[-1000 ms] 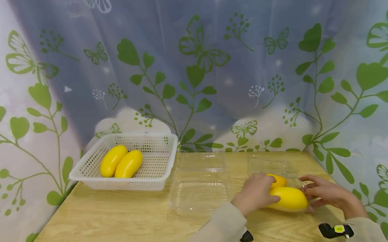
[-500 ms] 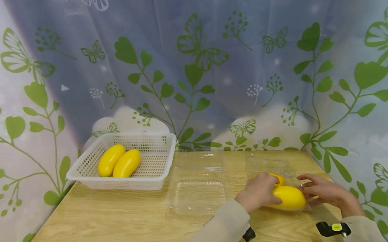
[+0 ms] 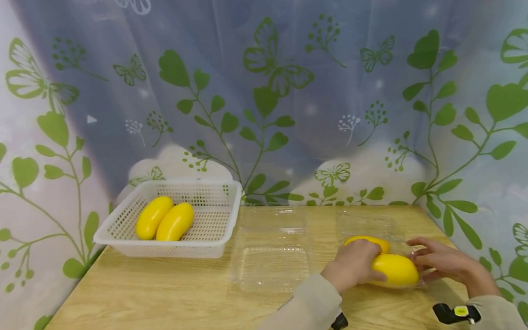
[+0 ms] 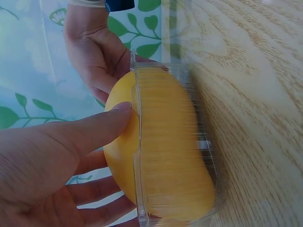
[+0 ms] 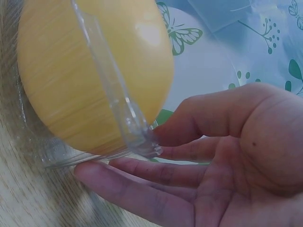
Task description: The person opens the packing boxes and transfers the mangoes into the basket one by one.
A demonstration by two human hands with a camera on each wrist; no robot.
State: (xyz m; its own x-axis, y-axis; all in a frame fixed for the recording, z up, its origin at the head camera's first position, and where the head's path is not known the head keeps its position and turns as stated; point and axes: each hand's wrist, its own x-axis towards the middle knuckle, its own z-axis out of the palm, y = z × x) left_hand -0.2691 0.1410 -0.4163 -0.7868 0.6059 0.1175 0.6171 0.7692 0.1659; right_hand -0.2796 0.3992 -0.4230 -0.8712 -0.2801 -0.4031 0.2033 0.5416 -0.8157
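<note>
Two yellow mangoes lie side by side in a clear plastic clamshell box at the table's right. My left hand is over them, its thumb on the front mango and its fingers on that mango's far side, by the rear mango. In the left wrist view, the thumb presses the mango above the box rim. My right hand holds the box's right end. The right wrist view shows its thumb and fingers pinching the rim corner. The rear mango is partly hidden by my left hand.
A white perforated basket with two more mangoes stands at the left. Between it and my hands lies another clear clamshell box, lid folded back. Behind the wooden table hangs a patterned curtain.
My left hand has shifted slightly right over the mangoes, and the rear mango's left end now shows beyond it. My right hand stays at the box's end.
</note>
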